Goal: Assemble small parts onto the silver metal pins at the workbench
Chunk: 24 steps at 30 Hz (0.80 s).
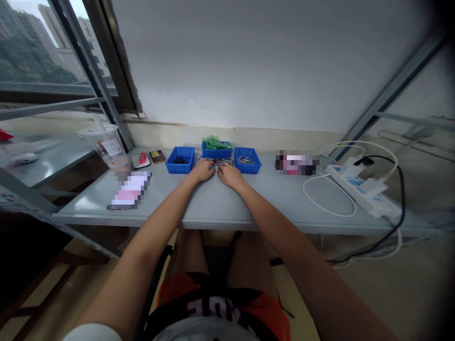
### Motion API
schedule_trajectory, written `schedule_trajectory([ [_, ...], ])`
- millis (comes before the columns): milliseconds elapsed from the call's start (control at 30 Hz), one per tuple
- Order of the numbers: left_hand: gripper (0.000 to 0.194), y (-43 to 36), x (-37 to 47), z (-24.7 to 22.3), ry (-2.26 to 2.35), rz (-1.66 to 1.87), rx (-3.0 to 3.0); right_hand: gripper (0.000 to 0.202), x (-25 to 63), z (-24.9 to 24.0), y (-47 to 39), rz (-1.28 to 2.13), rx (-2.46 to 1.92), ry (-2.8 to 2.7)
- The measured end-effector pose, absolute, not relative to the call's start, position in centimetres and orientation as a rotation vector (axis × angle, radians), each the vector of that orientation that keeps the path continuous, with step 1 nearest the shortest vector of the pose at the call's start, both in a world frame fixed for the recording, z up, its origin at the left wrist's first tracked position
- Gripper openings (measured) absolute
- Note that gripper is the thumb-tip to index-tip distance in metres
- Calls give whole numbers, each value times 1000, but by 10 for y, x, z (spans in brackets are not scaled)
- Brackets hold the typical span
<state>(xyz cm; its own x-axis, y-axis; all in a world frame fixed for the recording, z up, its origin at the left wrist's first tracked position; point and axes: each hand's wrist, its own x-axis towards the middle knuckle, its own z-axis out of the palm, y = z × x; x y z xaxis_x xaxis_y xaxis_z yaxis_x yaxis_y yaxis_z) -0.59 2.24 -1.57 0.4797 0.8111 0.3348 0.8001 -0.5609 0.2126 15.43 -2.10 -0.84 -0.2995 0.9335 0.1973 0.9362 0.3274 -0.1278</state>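
Observation:
My left hand [204,171] and my right hand [229,175] lie palm down on the grey table, close together with a narrow gap between them. Their fingers are bent inward at the near edge of a heap of small, thin metal pieces [227,162]. Whatever sits between the fingertips is too small to make out. Around the heap stand three blue bins: the left bin [171,167] has dark small parts, the back bin [216,153] holds green plastic packets [212,142], and the right bin [248,168] contains shiny metal pieces [245,160].
A lidded plastic cup [112,148] and a blurred phone [130,190] are on the left, near a red item [142,157] on a small dish and a dark square box [157,157]. To the right are a pixelated object [297,164] and a white power strip [362,190] with looping cables.

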Motion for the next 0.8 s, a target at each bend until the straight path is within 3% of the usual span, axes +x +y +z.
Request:
schedule_trajectory([
  [800, 29, 17, -2, -9, 1248, 554, 2687, 25, 164, -10, -20, 57, -1599, -2301],
])
